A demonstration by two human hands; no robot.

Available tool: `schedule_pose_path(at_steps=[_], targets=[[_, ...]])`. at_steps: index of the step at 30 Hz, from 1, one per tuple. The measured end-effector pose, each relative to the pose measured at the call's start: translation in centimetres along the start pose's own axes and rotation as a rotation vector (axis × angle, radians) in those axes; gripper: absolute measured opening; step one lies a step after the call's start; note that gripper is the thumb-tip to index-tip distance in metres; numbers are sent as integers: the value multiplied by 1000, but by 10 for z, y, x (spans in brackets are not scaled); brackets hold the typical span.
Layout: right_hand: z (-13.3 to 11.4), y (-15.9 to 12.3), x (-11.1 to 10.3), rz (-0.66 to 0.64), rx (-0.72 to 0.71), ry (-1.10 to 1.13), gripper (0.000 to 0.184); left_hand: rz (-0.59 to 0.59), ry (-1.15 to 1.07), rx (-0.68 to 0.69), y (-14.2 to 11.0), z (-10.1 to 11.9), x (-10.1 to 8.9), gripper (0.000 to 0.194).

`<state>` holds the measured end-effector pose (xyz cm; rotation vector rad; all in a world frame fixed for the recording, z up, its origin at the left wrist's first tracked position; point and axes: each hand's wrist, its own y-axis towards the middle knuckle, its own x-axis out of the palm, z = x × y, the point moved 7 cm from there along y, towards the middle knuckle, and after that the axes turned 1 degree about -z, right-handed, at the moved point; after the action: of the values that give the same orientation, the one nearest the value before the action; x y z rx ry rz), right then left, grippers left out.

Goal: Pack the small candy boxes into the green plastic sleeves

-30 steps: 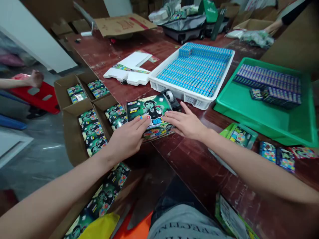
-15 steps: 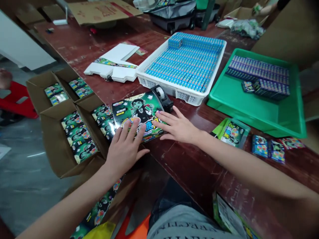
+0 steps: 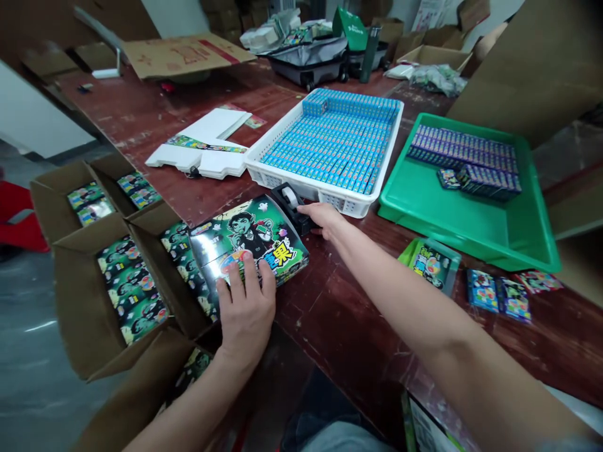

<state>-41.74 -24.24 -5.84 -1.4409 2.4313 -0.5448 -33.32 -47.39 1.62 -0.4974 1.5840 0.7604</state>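
My left grip (image 3: 248,307) lies spread on the printed candy box (image 3: 249,235); my right (image 3: 321,220) touches the tape dispenser (image 3: 293,207), its closure unclear.

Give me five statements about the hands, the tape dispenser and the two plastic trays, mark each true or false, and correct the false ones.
1. The left hand lies on the printed green box. True.
2. The right hand is on the rim of the white tray. False: it is at the black tape dispenser.
3. The white tray holds rows of small blue boxes. True.
4. The green tray is packed full. False: small purple boxes fill only part of it, and much of its floor is bare.
5. A roll of tape sits in the dispenser. True.
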Motion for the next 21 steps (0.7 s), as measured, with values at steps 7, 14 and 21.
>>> schedule_pose_path(at_steps=[7, 14, 21], targets=[[1, -40, -18, 5, -63, 101, 23, -37, 2, -17, 4, 4, 0, 60], [43, -32, -31, 146, -78, -43, 16, -37, 31, -15, 7, 7, -2, 64], [40, -115, -47, -17, -272, -83, 27, -151, 48, 43, 5, -1, -8, 70]])
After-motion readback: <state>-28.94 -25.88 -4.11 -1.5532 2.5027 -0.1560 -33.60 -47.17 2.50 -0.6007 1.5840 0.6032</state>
